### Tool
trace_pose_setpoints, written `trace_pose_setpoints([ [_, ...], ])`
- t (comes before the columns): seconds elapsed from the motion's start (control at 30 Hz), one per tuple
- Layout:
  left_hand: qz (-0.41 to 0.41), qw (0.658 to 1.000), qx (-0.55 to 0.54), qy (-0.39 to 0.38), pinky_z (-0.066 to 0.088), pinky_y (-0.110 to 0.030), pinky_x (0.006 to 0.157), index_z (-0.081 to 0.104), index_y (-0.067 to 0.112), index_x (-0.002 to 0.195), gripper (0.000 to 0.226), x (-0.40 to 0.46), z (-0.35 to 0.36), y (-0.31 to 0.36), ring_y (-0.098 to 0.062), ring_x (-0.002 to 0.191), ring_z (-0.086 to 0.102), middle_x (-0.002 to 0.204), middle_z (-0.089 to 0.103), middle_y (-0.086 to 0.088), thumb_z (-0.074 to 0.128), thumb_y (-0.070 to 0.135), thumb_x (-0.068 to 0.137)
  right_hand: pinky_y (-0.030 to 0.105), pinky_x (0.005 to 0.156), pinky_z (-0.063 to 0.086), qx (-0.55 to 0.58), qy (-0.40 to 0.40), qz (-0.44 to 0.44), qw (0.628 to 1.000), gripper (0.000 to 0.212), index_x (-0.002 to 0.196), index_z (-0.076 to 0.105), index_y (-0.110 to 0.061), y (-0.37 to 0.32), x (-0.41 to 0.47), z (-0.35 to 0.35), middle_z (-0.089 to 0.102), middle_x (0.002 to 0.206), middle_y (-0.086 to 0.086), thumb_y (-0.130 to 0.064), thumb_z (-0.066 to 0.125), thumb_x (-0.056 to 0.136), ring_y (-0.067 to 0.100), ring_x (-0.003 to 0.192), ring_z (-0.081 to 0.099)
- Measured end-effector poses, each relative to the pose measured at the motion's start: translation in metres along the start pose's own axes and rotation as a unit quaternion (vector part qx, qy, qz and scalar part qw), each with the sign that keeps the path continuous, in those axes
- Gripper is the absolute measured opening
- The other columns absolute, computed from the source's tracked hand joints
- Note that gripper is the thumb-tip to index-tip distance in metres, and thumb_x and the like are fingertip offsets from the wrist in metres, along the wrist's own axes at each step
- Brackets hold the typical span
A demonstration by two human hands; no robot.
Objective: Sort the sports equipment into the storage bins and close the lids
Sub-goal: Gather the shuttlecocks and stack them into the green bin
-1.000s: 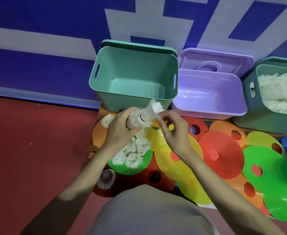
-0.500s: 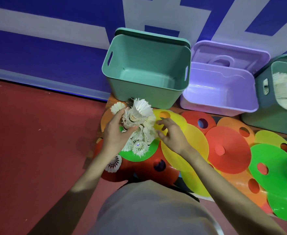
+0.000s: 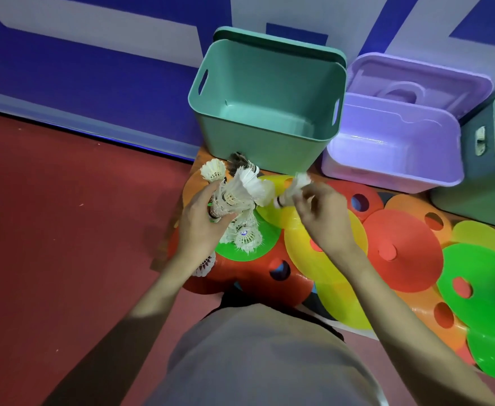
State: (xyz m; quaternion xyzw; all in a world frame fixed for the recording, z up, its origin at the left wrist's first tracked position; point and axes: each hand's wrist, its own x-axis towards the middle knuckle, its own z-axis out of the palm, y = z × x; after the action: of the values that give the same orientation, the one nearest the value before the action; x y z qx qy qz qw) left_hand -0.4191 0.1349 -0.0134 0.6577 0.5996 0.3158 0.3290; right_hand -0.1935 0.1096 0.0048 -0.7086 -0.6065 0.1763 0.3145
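Observation:
My left hand (image 3: 201, 227) grips a nested stack of white shuttlecocks (image 3: 240, 193) just in front of the empty teal bin (image 3: 266, 109). My right hand (image 3: 325, 215) pinches a single white shuttlecock (image 3: 294, 189) a little to the right of the stack. More shuttlecocks (image 3: 245, 237) lie on a green disc (image 3: 258, 247) below my left hand, and one (image 3: 212, 169) lies near the bin's base. Another shuttlecock (image 3: 205, 266) is partly hidden under my left wrist.
An empty purple bin (image 3: 392, 145) stands right of the teal one, its lid (image 3: 416, 80) leaning behind. A dark green bin (image 3: 480, 159) holding white shuttlecocks is at the right edge. Coloured flat discs (image 3: 398, 247) cover the floor ahead. Red floor (image 3: 64, 230) spreads left, with a blue wall behind.
My right hand picked one shuttlecock from the pile and lifted it beside the stack. My left hand kept hold of the stack.

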Motion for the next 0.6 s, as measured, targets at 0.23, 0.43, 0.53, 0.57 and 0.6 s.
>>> trace_pose_setpoints([
  [0.23,0.006,1.000,0.007,-0.013,0.047,-0.030,0.096,0.054,0.011,0.133,0.066,0.000,0.005,0.006,-0.019,0.114,0.060,0.127,0.063,-0.003,0.082,0.016,0.074,0.022,0.065,0.038,0.094,0.062,-0.116,0.987,0.012,0.083,0.067,-0.009,-0.028,0.009,-0.019,0.056,0.075,-0.004,-0.015,0.062,0.092,0.012,0.069,0.049],
  [0.43,0.013,1.000,-0.007,-0.018,0.042,-0.012,0.090,0.057,0.013,0.130,0.063,-0.002,0.011,0.017,-0.013,0.111,0.060,0.121,0.065,0.000,0.082,0.013,0.072,0.025,0.068,0.045,0.097,-0.061,-0.144,0.983,0.015,0.094,0.070,-0.008,-0.023,0.007,0.000,0.064,0.084,0.002,-0.019,0.060,0.090,0.005,0.071,0.049],
  [0.53,-0.020,0.999,-0.042,-0.011,0.050,-0.029,0.093,0.057,0.016,0.129,0.063,-0.003,0.009,0.010,-0.014,0.107,0.064,0.117,0.068,0.003,0.080,0.026,0.070,0.020,0.067,0.047,0.145,-0.025,-0.111,0.983,0.018,0.109,0.065,-0.011,-0.024,0.006,-0.001,0.064,0.095,0.000,-0.018,0.061,0.093,0.004,0.077,0.055],
  [0.57,-0.033,0.998,-0.048,-0.005,0.052,-0.034,0.093,0.057,0.018,0.128,0.063,-0.003,0.009,0.006,-0.014,0.106,0.064,0.115,0.068,0.004,0.078,0.029,0.070,0.018,0.067,0.047,0.170,0.004,-0.090,0.981,0.018,0.111,0.063,-0.012,-0.023,0.007,-0.001,0.064,0.096,0.000,-0.016,0.060,0.093,0.004,0.078,0.057],
  [0.6,-0.047,0.997,-0.054,0.002,0.052,-0.037,0.093,0.057,0.019,0.128,0.063,-0.002,0.008,0.003,-0.013,0.105,0.065,0.115,0.068,0.004,0.077,0.030,0.069,0.020,0.066,0.049,0.192,0.032,-0.064,0.979,0.016,0.110,0.061,-0.012,-0.019,0.009,0.002,0.064,0.094,-0.001,-0.015,0.058,0.094,0.006,0.079,0.059],
])
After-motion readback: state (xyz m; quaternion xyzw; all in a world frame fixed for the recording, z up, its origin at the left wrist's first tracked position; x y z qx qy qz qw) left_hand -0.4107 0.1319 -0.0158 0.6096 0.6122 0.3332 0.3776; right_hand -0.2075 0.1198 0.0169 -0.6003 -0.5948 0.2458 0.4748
